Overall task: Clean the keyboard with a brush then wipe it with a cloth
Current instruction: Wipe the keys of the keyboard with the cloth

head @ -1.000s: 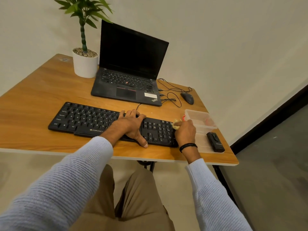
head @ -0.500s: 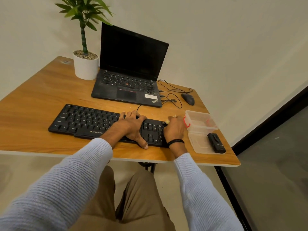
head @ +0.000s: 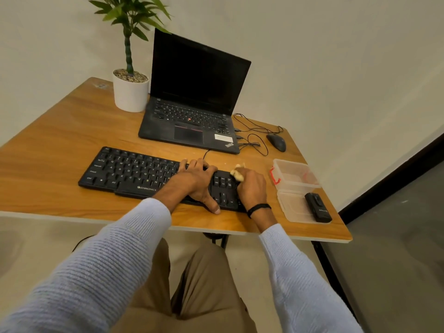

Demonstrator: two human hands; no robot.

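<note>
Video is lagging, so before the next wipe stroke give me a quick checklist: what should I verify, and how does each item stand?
1. Keyboard steadied: left hand rests on keyboard, ok.
2. Cloth gripped: right hand holds pale cloth, ok.
3. Cloth touching keys: cannot tell.
4. Brush set aside: none visible, cannot tell.
5. Plastic box apart from keyboard's right end: ok.

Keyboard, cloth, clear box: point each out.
keyboard (head: 134,169), head view, letter keys on its left half.
cloth (head: 236,174), head view, yellowish wad poking out above the right hand (head: 252,188).
clear box (head: 292,161), head view, far rim.
</note>
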